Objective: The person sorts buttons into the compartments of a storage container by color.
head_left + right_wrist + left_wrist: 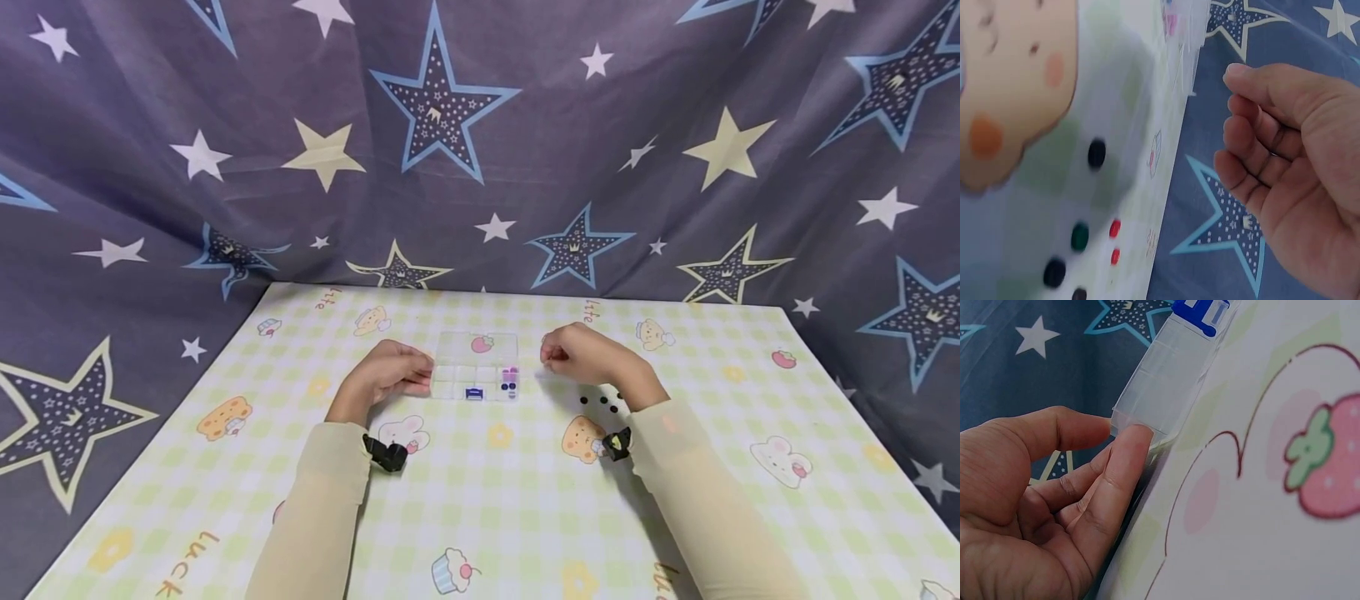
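A clear plastic compartment box (453,385) with a blue latch (474,393) lies on the table, its lid (457,346) folded back. Small pink pieces (511,373) and dark round pieces (508,387) sit in its right-hand compartments. My left hand (390,371) pinches the box's left end; in the left wrist view, thumb and a finger meet at its corner. To the right of the box, my right hand (577,354) is raised over the table with fingers curled. Nothing shows between its fingers in the right wrist view (1291,144).
Several small dark round pieces (603,400) lie on the table beside the right wrist. Up close, one looks green (1080,236), and two red spots (1115,228) show near it. A checked cloth (465,467) covers the table; a star-patterned curtain (517,192) hangs behind it.
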Available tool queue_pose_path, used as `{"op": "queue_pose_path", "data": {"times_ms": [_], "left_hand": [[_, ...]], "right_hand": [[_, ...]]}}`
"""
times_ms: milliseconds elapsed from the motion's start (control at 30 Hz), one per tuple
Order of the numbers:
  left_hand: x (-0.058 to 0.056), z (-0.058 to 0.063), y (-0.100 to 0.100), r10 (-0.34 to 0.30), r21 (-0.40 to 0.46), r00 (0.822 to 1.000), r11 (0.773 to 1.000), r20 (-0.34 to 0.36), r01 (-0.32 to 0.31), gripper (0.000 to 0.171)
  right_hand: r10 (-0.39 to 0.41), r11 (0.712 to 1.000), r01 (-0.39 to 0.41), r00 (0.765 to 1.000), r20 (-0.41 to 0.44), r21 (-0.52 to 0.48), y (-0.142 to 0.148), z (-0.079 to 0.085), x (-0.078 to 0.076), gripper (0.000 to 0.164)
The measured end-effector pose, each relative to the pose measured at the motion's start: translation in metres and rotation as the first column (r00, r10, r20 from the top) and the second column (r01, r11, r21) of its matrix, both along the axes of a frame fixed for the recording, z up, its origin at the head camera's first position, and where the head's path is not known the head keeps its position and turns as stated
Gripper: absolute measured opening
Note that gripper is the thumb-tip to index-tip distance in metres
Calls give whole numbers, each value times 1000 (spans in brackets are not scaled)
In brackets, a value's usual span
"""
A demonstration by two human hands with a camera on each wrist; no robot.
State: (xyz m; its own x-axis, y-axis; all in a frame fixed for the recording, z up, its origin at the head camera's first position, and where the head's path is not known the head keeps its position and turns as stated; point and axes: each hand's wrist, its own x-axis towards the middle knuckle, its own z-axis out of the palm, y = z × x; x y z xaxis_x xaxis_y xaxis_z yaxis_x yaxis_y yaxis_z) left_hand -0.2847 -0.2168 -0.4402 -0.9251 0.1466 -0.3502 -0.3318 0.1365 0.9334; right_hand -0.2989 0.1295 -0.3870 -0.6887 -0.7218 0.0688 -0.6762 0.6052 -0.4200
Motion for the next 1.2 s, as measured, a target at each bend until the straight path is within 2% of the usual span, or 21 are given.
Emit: {"op": "queue_pose_path", "data": {"times_ms": [200, 433, 667, 1000, 1200], "left_hand": [[0, 0, 0, 6, 12, 1000, 1000, 5, -6, 32], [0, -1, 0, -5, 14, 1000, 1000, 2, 5, 33], [-2, 1, -2, -2, 0, 1000, 1000, -2, 2, 32], [-2, -2, -2, -3, 10, 1000, 1000, 3, 3, 33], [-3, -1, -1, -2, 17, 1000, 1000, 9, 1, 31]], "right_hand": [[-28, 1000, 28, 1000, 10, 4, 17, -3, -3, 11], [-113, 994, 113, 992, 62, 13, 40, -1, -3, 11], [-183, 983, 182, 982, 42, 26, 61, -3, -11, 11], [-185, 978, 183, 983, 12, 104, 78, -10, -20, 9], [-198, 970, 189, 979, 46, 150, 80, -11, -24, 7]]}}
